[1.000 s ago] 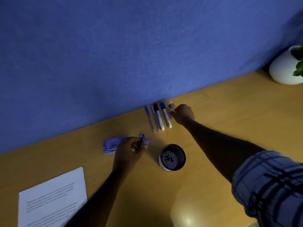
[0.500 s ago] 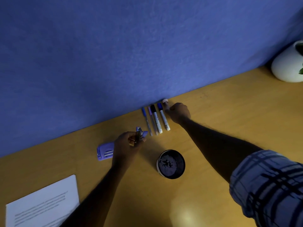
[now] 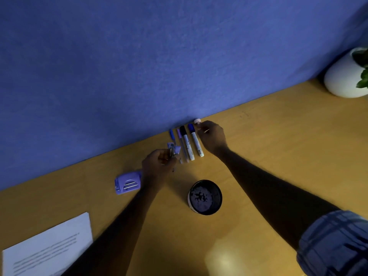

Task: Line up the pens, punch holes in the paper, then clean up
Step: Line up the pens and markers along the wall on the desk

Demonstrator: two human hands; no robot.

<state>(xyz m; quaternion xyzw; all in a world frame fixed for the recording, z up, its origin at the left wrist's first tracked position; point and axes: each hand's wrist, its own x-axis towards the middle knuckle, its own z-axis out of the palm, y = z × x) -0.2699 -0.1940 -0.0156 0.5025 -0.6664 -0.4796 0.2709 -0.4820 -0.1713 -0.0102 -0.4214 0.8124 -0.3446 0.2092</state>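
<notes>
My right hand (image 3: 212,136) pinched a pale-capped pen (image 3: 197,121) at the table's (image 3: 278,136) far edge, just beside a row of 4 pens (image 3: 187,143) lying there. My left hand (image 3: 159,164) gripped a pen bundle (image 3: 173,150) near the row's left end. Hole punch (image 3: 127,185) lay just left of that hand, paper (image 3: 47,250) at the near-left corner, cup (image 3: 205,197) mid-table.

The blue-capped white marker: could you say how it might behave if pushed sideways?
The blue-capped marker lies flat on the smooth desk with a round barrel, so it would probably roll. Leftward, the black-capped marker alongside would likely stop it.
</notes>
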